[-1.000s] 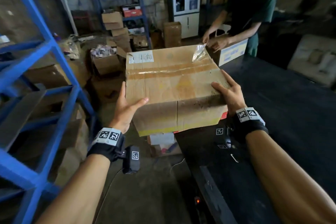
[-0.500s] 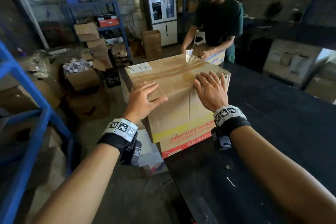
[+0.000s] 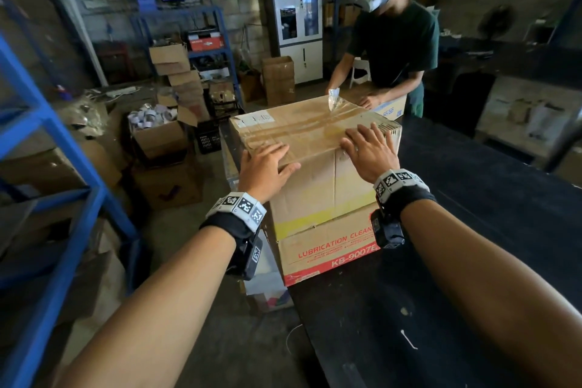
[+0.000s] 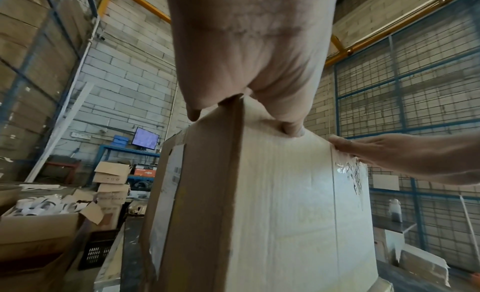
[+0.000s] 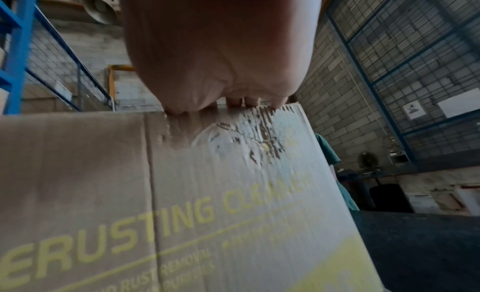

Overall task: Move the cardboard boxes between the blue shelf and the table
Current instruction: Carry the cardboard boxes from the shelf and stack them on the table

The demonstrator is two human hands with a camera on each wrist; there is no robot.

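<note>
A taped brown cardboard box (image 3: 315, 136) stands on top of a second box (image 3: 330, 249) printed with red "LUBRICATION CLEANER" lettering, at the near left corner of the black table (image 3: 488, 230). My left hand (image 3: 267, 164) lies flat on the upper box's near left top corner, thumb along the front edge. My right hand (image 3: 368, 151) rests flat on the top near the right edge, fingers straight. In the left wrist view the palm (image 4: 249, 60) covers the box corner (image 4: 285, 193). The blue shelf (image 3: 56, 148) stands at my left.
A person in a headset (image 3: 393, 41) handles a white box (image 3: 390, 109) at the table's far end. Open cartons (image 3: 160, 136) and stacked boxes (image 3: 176, 73) crowd the floor between shelf and table. A small carton (image 3: 267, 290) sits by the table's near corner.
A second ago I held the brown box in the air by its sides. It now sits on the red-lettered box, and both hands have shifted onto its top.
</note>
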